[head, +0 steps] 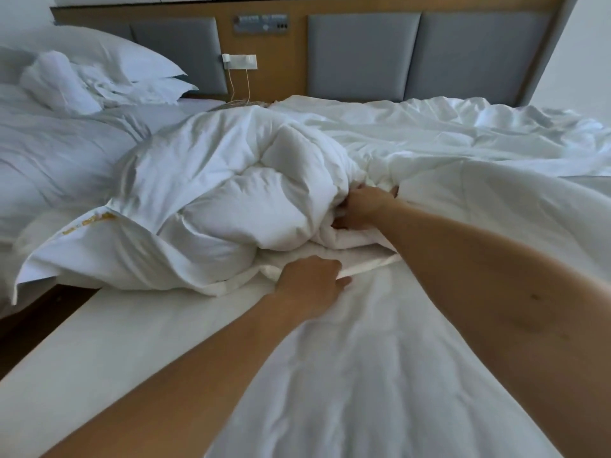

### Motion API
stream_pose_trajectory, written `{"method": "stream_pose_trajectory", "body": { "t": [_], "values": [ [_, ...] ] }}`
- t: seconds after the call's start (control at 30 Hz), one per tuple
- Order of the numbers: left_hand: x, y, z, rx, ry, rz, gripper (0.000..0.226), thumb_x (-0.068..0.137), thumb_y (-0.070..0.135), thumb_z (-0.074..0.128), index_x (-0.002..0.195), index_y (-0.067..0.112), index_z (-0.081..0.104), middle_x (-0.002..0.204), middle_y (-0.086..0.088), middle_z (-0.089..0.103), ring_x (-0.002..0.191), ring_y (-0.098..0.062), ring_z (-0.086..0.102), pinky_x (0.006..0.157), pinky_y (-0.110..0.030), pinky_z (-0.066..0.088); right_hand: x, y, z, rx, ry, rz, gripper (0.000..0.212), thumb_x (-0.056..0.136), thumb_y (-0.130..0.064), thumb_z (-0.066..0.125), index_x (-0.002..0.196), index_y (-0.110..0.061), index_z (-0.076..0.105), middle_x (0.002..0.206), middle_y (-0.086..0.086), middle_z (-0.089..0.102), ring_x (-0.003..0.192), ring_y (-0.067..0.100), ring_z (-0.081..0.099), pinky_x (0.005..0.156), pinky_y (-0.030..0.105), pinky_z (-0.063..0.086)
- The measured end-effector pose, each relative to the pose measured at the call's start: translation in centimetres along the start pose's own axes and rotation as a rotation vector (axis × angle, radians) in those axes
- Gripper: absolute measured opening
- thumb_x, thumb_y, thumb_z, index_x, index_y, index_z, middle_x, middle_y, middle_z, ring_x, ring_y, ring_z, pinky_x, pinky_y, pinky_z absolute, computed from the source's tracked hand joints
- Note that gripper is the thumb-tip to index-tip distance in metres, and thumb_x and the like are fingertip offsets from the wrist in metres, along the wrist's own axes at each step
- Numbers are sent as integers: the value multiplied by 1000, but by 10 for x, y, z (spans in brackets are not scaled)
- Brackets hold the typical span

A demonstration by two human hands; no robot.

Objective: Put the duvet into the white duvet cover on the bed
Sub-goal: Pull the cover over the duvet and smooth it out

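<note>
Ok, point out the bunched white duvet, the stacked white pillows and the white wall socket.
bunched white duvet (pixel 231 193), head view, puffy middle fold.
stacked white pillows (pixel 109 56), head view, top pillow's face.
white wall socket (pixel 246 61), head view, front plate.

The right hand (pixel 363 209) has its fingertips buried in the folds of the duvet (pixel 231 193), and the left hand (pixel 310 282) curls its fingers out of sight over the hem of the duvet cover (pixel 363 358). The gold lettering (pixel 89 221) on the duvet's corner and the control panel (pixel 261 24) on the headboard (pixel 291 61) are too blurred to read. Both forearms are cut off at the view's edges.

Padded headboard (pixel 363 51) and switch panel (pixel 261 24) suggest hotel bedroom.
</note>
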State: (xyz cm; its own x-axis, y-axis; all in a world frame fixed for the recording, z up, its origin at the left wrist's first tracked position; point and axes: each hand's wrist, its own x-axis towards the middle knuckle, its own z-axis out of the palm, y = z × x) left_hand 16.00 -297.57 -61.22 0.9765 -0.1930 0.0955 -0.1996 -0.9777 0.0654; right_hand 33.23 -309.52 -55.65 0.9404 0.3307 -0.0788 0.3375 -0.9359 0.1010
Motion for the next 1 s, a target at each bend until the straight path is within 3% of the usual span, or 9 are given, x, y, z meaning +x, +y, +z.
{"method": "stream_pose_trajectory", "body": {
  "t": [0.1, 0.17, 0.27, 0.4, 0.57, 0.67, 0.8, 0.9, 1.0],
  "values": [
    [-40, 17, -25, 8, 40, 112, 37, 105, 50, 36, 92, 20, 55, 80, -2, 58, 74, -25, 57, 64, -34, 32, -9, -5, -7, -18, -16, 58, 87, 78, -77, 47, 154, -38, 30, 163, 1, 26, 150, 32, 20, 111, 76, 9],
    [-81, 27, -33, -46, 124, 224, 35, 104, 49, 37, 79, 25, 41, 60, 7, 38, 50, -16, 40, 56, -32, 28, -15, -5, -12, -45, 32, 82, 82, 79, -75, 50, 151, -37, 36, 160, 0, 31, 149, 32, 22, 107, 80, 6],
    [-137, 13, -37, -48, 153, 243, 33, 96, 48, 41, 75, 32, 22, 51, 10, 18, 40, -7, 17, 44, -24, 13, -20, -2, -13, -101, 86, 66, 69, 83, -73, 50, 143, -39, 50, 153, -6, 42, 149, 26, 22, 101, 84, -1],
    [-134, 3, -30, 13, 70, 53, 17, 97, 34, 51, 90, 32, 36, 78, 9, 47, 70, -15, 44, 62, -29, 30, -30, -11, 2, -104, 169, 65, 59, 88, -67, 52, 138, -35, 55, 149, -3, 46, 147, 24, 25, 102, 86, 0],
    [-100, 35, -15, 60, 52, -65, 20, 94, 18, 56, 114, 15, 52, 103, -4, 62, 92, -27, 63, 68, -35, 33, -51, -13, 15, -135, 197, -76, 77, 87, -74, 42, 154, -41, 29, 164, -7, 22, 151, 26, 13, 104, 83, 9],
    [-110, 65, -11, -64, -28, 4, 18, 100, 28, 52, 105, 15, 62, 92, -6, 64, 83, -30, 64, 67, -34, 36, -67, -18, 17, -88, 197, -100, 88, 80, -75, 41, 157, -42, 14, 167, -7, 11, 153, 26, 5, 105, 83, 6],
    [-156, 68, -42, -36, 40, 115, 31, 103, 39, 46, 92, 16, 64, 66, 3, 42, 54, -18, 41, 55, -31, 30, -88, -21, 17, -82, 144, -74, 119, 56, -83, 49, 157, -42, -1, 168, -5, -9, 154, 28, -11, 103, 81, -6],
    [-202, 60, -61, -9, 51, 241, 40, 101, 40, 48, 66, 22, 40, 57, 4, 40, 44, -14, 37, 46, -26, 19, -94, -16, 14, -162, 191, -36, 113, 63, -80, 55, 158, -40, 8, 168, -3, -11, 153, 30, -15, 102, 82, -6],
    [-220, 57, -58, -109, -145, 190, 46, 104, 42, 42, 63, 23, 34, 63, 1, 48, 51, -17, 44, 49, -30, 26, -98, -22, 11, -226, 166, 11, 101, 72, -71, 59, 158, -38, 16, 168, -2, -10, 153, 29, -17, 100, 83, -7]
  ]
}}
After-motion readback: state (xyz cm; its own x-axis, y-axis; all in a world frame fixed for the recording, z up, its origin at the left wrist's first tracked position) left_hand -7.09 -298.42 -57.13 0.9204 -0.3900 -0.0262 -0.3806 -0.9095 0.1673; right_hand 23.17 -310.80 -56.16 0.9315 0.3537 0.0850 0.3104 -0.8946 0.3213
